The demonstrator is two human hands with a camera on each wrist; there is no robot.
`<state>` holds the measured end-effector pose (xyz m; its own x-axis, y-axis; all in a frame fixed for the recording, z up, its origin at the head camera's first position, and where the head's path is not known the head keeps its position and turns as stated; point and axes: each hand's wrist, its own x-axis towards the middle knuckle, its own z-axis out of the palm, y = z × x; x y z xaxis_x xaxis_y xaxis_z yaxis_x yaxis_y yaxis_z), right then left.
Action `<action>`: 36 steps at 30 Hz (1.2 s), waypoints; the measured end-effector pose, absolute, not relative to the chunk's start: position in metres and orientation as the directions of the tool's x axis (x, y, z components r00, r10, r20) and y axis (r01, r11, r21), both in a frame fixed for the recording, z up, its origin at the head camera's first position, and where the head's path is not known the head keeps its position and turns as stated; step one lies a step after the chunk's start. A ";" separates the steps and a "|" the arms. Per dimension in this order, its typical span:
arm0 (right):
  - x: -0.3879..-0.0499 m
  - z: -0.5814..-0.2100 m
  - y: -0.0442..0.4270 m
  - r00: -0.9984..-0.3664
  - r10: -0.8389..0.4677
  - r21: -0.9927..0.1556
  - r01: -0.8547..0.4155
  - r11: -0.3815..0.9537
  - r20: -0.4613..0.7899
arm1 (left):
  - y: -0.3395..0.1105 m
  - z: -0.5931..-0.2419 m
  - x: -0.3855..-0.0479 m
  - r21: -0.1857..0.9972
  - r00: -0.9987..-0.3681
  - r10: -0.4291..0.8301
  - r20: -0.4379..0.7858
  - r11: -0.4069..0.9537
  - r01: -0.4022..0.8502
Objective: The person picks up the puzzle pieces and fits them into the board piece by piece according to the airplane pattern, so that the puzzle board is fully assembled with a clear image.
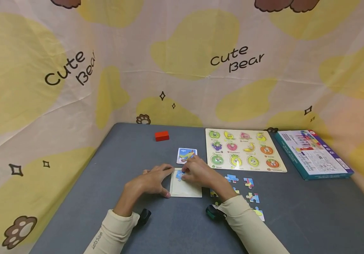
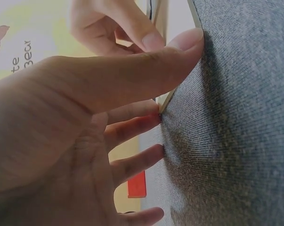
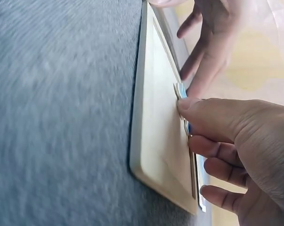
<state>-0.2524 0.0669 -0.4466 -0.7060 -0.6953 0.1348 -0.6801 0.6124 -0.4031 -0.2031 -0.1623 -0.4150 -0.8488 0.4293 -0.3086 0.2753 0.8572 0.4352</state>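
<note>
A shallow cream puzzle tray (image 1: 186, 191) lies flat on the table. My left hand (image 1: 152, 180) stretches along its left side, the thumb at the near corner and fingertips touching the far end, fingers mostly straight. Inside the tray, near its far left corner, is a blue jigsaw piece (image 1: 179, 175). My right hand (image 1: 198, 172) reaches over the tray and pinches the piece; in the right wrist view its thumb lies on the piece (image 3: 180, 89), and the index fingertip is hidden. Beyond the tray lies a picture card (image 1: 186, 154), partly covered by the right hand.
Several loose jigsaw pieces (image 1: 253, 197) lie right of the tray, some hidden under the right forearm. A fruit picture board (image 1: 245, 165) and a teal-edged box (image 1: 315, 155) are at the back right. A red block (image 1: 162, 136) sits at the back left.
</note>
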 end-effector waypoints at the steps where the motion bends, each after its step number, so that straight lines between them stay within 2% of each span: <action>1: -0.253 -0.447 0.066 -0.704 -0.697 -0.403 -0.683 0.610 0.139 | -0.162 -0.415 -0.203 0.435 -0.849 0.429 -0.309 0.857 0.275; 12: -0.251 -0.448 0.056 -0.725 -0.661 -0.387 -0.676 0.627 0.195 | -0.162 -0.416 -0.202 0.452 -0.852 0.429 -0.299 0.850 0.270; 22: -0.247 -0.449 0.055 -0.786 -0.598 -0.436 -0.599 0.672 0.156 | -0.162 -0.416 -0.200 0.475 -0.851 0.445 -0.279 0.834 0.280; 36: -0.247 -0.448 0.053 -0.806 -0.572 -0.439 -0.574 0.691 0.153 | -0.159 -0.415 -0.201 0.485 -0.849 0.464 -0.253 0.820 0.304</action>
